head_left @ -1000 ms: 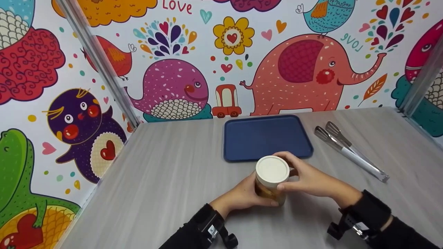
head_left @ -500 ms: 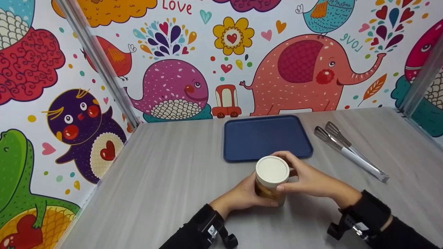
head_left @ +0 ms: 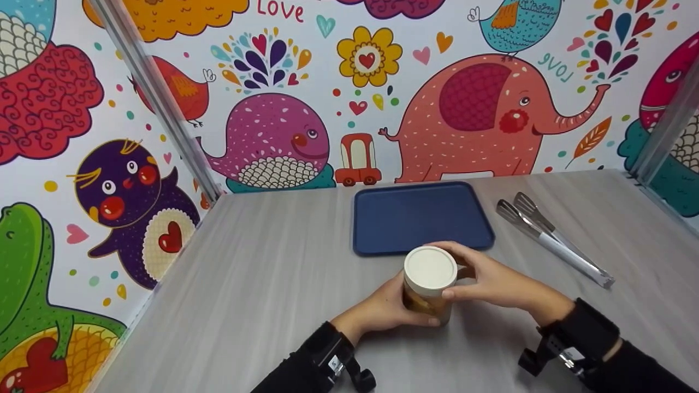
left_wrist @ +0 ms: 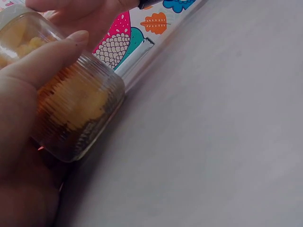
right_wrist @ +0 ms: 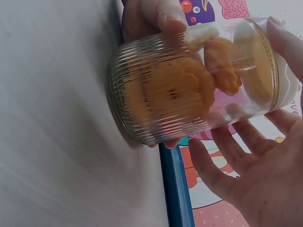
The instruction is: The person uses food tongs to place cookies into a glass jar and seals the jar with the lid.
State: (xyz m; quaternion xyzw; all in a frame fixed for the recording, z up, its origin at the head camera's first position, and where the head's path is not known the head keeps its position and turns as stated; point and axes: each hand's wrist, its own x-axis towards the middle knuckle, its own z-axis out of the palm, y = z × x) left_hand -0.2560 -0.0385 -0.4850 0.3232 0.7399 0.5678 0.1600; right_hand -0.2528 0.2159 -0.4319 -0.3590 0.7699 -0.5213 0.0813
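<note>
Two hands grasp one ribbed clear glass jar of orange snacks (head_left: 427,302) standing on the grey wood-grain table (head_left: 262,284): the left hand (head_left: 382,311) wraps its body, the right hand (head_left: 491,284) curls round its white round lid (head_left: 430,269). Just behind sits a dark blue rectangular tray (head_left: 420,217), while steel tongs (head_left: 551,237) lie well apart to the right, with open tabletop stretching left toward the patterned wall (head_left: 109,164).
</note>
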